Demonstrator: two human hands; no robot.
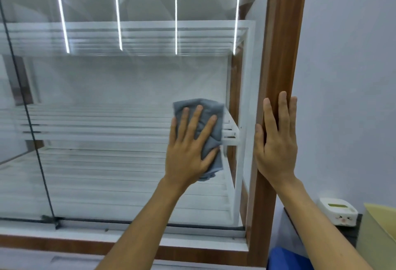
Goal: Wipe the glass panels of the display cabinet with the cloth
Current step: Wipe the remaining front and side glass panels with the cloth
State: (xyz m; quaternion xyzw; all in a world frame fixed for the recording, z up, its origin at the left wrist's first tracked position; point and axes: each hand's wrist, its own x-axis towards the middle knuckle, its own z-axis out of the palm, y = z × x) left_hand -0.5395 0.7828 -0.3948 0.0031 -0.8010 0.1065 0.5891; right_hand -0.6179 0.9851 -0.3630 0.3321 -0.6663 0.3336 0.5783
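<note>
Head view, looking forward and slightly down at a display cabinet (pixel 280 59) with a brown wooden frame; its front glass panel (pixel 120 89) fills most of the picture and reflects four thin bright light strips near the top edge; behind the glass stand white slatted shelves (pixel 132 38). The left hand (pixel 188 147) lies flat against the glass near the panel's right edge, fingers spread wide, pressing a crumpled grey cloth (pixel 205 128) to the pane; the cloth shows above and beside the fingers, pinned under the palm rather than gripped in a fist. The right hand (pixel 276 141) rests open and flat on the cabinet's right wooden post, fingers pointing up, holding nothing; beyond the post, at the lower right, sits a small white box (pixel 337 213) beside a pale wall.
</note>
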